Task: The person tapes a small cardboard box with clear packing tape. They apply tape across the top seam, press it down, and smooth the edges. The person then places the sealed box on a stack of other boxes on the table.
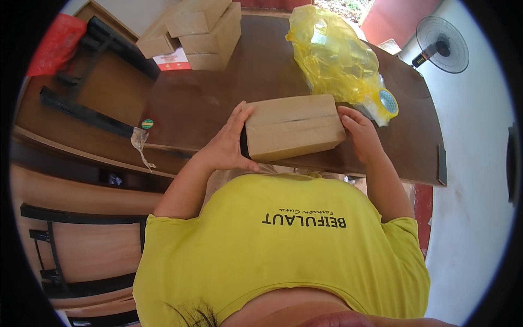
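Note:
A closed brown cardboard box [292,133] lies before me at the near edge of the dark wooden table [261,61], with a seam running along its top. Against its left end rests my left hand [229,147], thumb at the near corner and fingers at the far one. A narrow dark strip shows between that palm and the box. My right hand [361,133] touches the box's right end with its fingertips. Between the two hands the box is held. Its underside is hidden.
Several cardboard boxes [210,36] are stacked at the back left beside a red-and-white packet [173,61]. A yellow plastic bag [333,53] and a tape roll [388,102] lie at the right. A black metal frame [90,112] and red bag [55,45] are left; a fan [443,45] stands beyond.

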